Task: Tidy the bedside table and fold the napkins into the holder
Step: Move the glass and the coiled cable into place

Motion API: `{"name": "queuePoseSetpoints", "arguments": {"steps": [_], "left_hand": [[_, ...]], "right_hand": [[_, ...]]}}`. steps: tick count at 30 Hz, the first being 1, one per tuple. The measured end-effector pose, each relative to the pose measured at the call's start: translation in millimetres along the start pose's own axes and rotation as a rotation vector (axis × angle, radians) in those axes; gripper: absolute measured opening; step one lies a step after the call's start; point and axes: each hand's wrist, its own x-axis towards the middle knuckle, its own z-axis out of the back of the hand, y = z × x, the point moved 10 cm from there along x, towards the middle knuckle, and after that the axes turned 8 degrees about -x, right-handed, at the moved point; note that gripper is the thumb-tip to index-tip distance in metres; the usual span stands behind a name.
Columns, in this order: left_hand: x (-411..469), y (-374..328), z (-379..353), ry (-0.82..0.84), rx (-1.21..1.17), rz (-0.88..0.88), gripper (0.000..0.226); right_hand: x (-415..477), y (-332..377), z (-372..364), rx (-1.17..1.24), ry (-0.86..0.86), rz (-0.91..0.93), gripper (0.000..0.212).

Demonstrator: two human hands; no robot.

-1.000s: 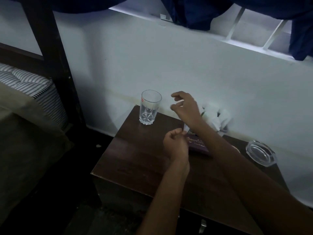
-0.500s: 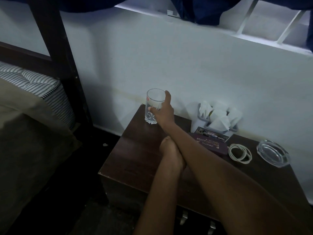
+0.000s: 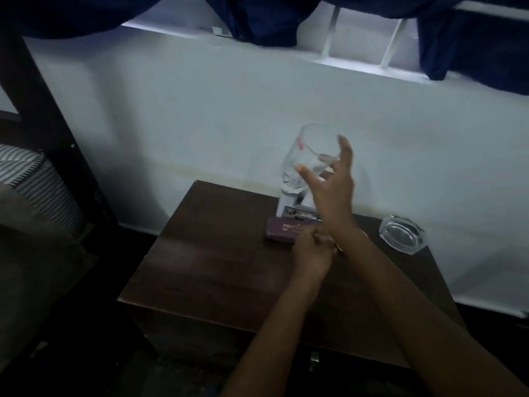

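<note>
a: step in hand?
b: tidying, by judgement. a clear drinking glass (image 3: 310, 156) is gripped by the right hand (image 3: 329, 187), thumb on the near face, fingers round the far side. it is held tilted, off the dark wooden bedside table (image 3: 214, 267).
a: left hand?
b: the left hand (image 3: 310, 253) is rested on the tabletop under the right forearm, fingers curled. whether anything is pinched cannot be told.
a: glass, appearance?
b: seemingly empty, thick base, small red mark near the rim. blurred.
a: napkins?
b: none made out. a white napkin holder (image 3: 287, 203) is seen just below the right hand, mostly hidden by glass and wrist. a flat purple case (image 3: 282, 232) lies just beyond the left hand. a clear glass ashtray (image 3: 402, 233) sits right of the right forearm, apart.
a: next move?
b: a spot is to be picked and the glass set down upright, gently. a slip is risked if the grip is loosened early.
</note>
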Motion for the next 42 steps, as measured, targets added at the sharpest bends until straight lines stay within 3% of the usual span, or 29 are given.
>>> {"name": "queuePoseSetpoints", "arguments": {"steps": [4, 8, 12, 17, 21, 31, 37, 42], "left_hand": [[-18.0, 30.6, -44.0, 0.142, 0.261, 0.124, 0.014], [-18.9, 39.6, -53.5, 0.18, 0.51, 0.122, 0.043], [-13.1, 42.3, -60.7, 0.205, 0.744, 0.075, 0.05], [2.8, 43.8, -72.5, 0.225, 1.027, -0.002, 0.075], [13.5, 43.9, -78.9, 0.23, 1.172, -0.054, 0.082], [17.4, 47.0, -86.3, 0.245, 1.295, -0.087, 0.064], [14.6, 43.3, -85.8, 0.24, 1.291, -0.12, 0.056], [13.2, 41.6, -86.4, 0.228, 1.277, -0.142, 0.052]], "right_hand": [[-5.6, -58.8, 91.9, 0.004, -0.252, -0.192, 0.084], [-13.8, -115.4, 162.0, 0.033, -0.493, -0.338, 0.084], [-11.9, -154.5, 203.9, -0.012, -0.57, -0.423, 0.084], [-5.6, -186.0, 209.4, -0.065, -0.523, -0.483, 0.084], [0.7, -197.2, 196.7, -0.128, -0.41, -0.482, 0.084], [1.7, -206.2, 166.4, -0.298, -0.317, -0.514, 0.084], [2.8, -205.7, 166.5, -0.306, -0.276, -0.509, 0.086], [7.1, -213.9, 170.9, -0.249, -0.202, -0.542, 0.1]]}}
